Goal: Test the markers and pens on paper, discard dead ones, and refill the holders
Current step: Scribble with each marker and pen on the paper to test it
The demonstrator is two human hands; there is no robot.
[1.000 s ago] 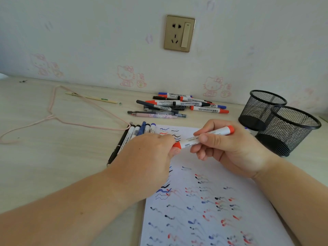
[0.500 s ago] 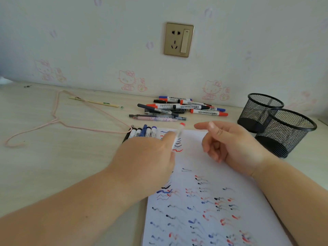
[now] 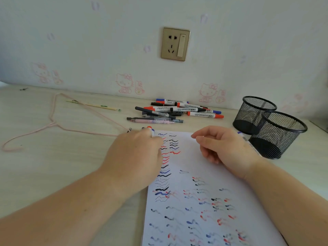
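A white paper [image 3: 204, 174] covered with red, blue and black test squiggles lies in front of me. My left hand [image 3: 136, 153] rests at the paper's top left corner, over a row of markers. It holds a red-capped marker [image 3: 149, 128] whose end peeks out past the fingers, beside a blue cap. My right hand [image 3: 223, 148] hovers over the paper's top right, fingers loosely curled and holding nothing. A loose pile of markers and pens [image 3: 177, 110] lies by the wall. Two black mesh holders [image 3: 255, 114] [image 3: 280, 134] stand at the right.
A pink wire hanger [image 3: 53, 123] and a thin pale stick [image 3: 95, 105] lie on the desk at the left. One marker [image 3: 248, 142] lies between my right hand and the nearer holder. A wall socket [image 3: 175, 43] sits above the pile.
The right hand let go of the red-capped marker. The left hand carried it leftward and down onto the row of markers at the paper's corner.
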